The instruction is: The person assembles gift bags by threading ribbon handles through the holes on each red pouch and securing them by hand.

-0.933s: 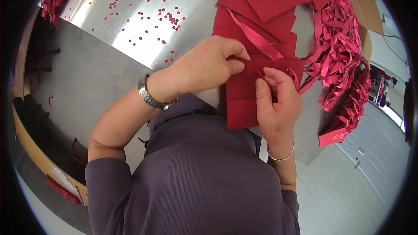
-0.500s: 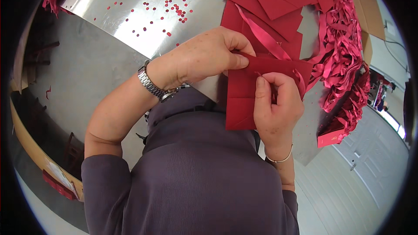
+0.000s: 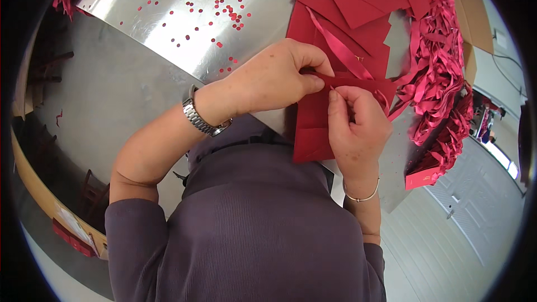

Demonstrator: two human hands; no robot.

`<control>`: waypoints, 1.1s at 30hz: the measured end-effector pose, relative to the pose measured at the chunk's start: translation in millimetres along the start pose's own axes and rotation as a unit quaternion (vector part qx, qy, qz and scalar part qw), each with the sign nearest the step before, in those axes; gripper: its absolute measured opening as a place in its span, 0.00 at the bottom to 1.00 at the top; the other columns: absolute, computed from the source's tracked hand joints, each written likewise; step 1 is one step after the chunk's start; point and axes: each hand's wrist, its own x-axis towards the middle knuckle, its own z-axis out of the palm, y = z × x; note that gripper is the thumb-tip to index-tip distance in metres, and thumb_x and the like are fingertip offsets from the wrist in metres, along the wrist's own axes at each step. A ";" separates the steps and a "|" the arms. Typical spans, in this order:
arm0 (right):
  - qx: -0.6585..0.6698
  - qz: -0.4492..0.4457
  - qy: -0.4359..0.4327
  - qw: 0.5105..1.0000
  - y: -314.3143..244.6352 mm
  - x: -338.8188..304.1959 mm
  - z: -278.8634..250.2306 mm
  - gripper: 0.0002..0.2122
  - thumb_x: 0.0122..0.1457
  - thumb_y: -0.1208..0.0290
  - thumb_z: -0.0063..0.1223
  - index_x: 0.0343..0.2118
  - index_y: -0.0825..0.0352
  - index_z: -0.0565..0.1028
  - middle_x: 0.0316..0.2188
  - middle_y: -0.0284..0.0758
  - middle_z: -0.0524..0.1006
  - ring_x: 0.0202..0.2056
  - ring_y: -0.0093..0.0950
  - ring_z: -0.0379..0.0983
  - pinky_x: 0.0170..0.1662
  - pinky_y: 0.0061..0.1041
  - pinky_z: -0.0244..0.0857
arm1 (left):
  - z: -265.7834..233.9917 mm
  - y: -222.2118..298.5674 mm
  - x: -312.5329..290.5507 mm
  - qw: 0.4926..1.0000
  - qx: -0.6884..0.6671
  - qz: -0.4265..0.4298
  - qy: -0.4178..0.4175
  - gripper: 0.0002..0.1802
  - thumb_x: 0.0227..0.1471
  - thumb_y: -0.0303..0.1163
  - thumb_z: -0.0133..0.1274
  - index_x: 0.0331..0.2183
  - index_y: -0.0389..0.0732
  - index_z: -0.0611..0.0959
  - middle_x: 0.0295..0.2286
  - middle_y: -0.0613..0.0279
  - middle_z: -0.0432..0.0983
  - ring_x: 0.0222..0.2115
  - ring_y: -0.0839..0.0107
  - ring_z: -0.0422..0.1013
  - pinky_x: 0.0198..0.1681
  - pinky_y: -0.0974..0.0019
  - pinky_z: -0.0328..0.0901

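Close to my body, a red paper gift bag (image 3: 311, 141) lies flat at the table's edge. My left hand (image 3: 274, 75) is closed on the bag's upper edge, thumb and fingers pinching it near the left corner. Just right of it, my right hand (image 3: 361, 126) is closed in a pinch at the bag's upper part, where a small tip of pink ribbon shows between thumb and forefinger. More of this ribbon curls out beside the right knuckles. Beyond the bag, another pink ribbon (image 3: 341, 45) stretches across stacked red bags (image 3: 369, 33). My right palm hides part of the bag.
Red paper dots (image 3: 232, 15) are scattered over the shiny metal table (image 3: 126, 5). A long heap of ribboned bags (image 3: 436, 72) runs down the right side, near a cardboard box (image 3: 467, 8). More red ribbons (image 3: 67, 0) hang at the far left corner.
My left hand has moved slightly right, closer to my right hand. The bag's upper edge has tilted and bent between them. My right hand keeps its pinch, shifted slightly.
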 end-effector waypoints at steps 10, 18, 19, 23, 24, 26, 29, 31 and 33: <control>-0.081 -0.009 0.036 0.996 -1.2 -1.6 13.4 0.03 0.52 0.77 0.56 0.25 0.67 0.73 0.20 0.36 0.75 0.22 0.35 0.73 0.24 0.31 0.66 | 25.4 4.2 -12.1 0.957 0.207 0.163 0.123 0.05 0.47 0.20 0.52 0.31 0.33 0.77 0.28 0.48 0.76 0.31 0.51 0.73 0.34 0.59 0.68; 0.227 0.222 -0.010 0.948 9.4 -10.6 18.1 0.03 0.54 0.76 0.57 0.28 0.70 0.75 0.20 0.38 0.76 0.22 0.32 0.74 0.26 0.27 0.66 | 33.6 -0.1 -20.3 0.948 0.210 0.178 0.160 0.05 0.46 0.19 0.54 0.29 0.33 0.77 0.27 0.48 0.77 0.29 0.51 0.74 0.32 0.58 0.69; 0.142 0.139 -0.005 0.980 5.6 -12.4 14.9 0.03 0.54 0.77 0.57 0.31 0.70 0.76 0.20 0.38 0.76 0.22 0.32 0.74 0.26 0.28 0.67 | 34.6 0.7 -22.2 0.949 0.208 0.169 0.168 0.05 0.46 0.19 0.55 0.29 0.33 0.78 0.27 0.48 0.77 0.29 0.52 0.75 0.32 0.59 0.69; 0.095 0.009 0.050 0.994 12.9 -19.0 12.4 0.07 0.54 0.79 0.57 0.35 0.69 0.75 0.21 0.38 0.76 0.22 0.33 0.74 0.25 0.28 0.67 | 36.1 7.7 -29.2 0.951 0.203 0.176 0.153 0.07 0.46 0.20 0.57 0.31 0.32 0.79 0.29 0.51 0.77 0.29 0.57 0.75 0.32 0.63 0.69; 0.113 0.022 0.030 0.993 9.9 -18.8 8.2 0.08 0.54 0.79 0.57 0.37 0.69 0.73 0.22 0.38 0.76 0.22 0.33 0.75 0.25 0.28 0.67 | 34.7 8.5 -30.3 0.950 0.207 0.179 0.154 0.07 0.46 0.20 0.57 0.31 0.32 0.79 0.29 0.51 0.77 0.29 0.57 0.75 0.32 0.63 0.69; 0.118 -0.003 -0.002 0.993 16.9 -18.5 7.9 0.11 0.52 0.78 0.60 0.37 0.67 0.71 0.23 0.37 0.77 0.24 0.32 0.76 0.26 0.28 0.68 | 31.4 9.8 -33.1 0.939 0.223 0.235 0.118 0.07 0.48 0.20 0.55 0.33 0.32 0.80 0.33 0.53 0.77 0.30 0.60 0.74 0.33 0.65 0.69; 0.135 0.015 -0.007 0.991 20.9 -27.4 9.8 0.12 0.51 0.76 0.62 0.35 0.67 0.70 0.23 0.36 0.77 0.25 0.32 0.77 0.26 0.27 0.69 | 24.2 5.4 -31.6 0.939 0.216 0.248 0.100 0.07 0.50 0.20 0.53 0.34 0.33 0.81 0.36 0.55 0.76 0.32 0.62 0.74 0.35 0.66 0.68; 0.132 0.013 -0.003 0.991 20.5 -29.1 11.9 0.13 0.50 0.74 0.64 0.34 0.66 0.70 0.24 0.36 0.78 0.25 0.32 0.77 0.27 0.27 0.70 | 20.3 9.8 -27.2 0.963 0.165 0.184 0.105 0.07 0.50 0.20 0.52 0.33 0.35 0.82 0.33 0.56 0.75 0.32 0.62 0.73 0.36 0.64 0.68; 0.150 0.004 0.013 0.989 19.1 -30.0 13.0 0.12 0.50 0.74 0.64 0.34 0.66 0.70 0.24 0.36 0.78 0.25 0.32 0.77 0.27 0.28 0.70 | 13.8 14.9 -21.9 0.942 0.276 0.188 0.025 0.08 0.49 0.21 0.53 0.34 0.36 0.82 0.30 0.56 0.73 0.31 0.61 0.72 0.34 0.63 0.67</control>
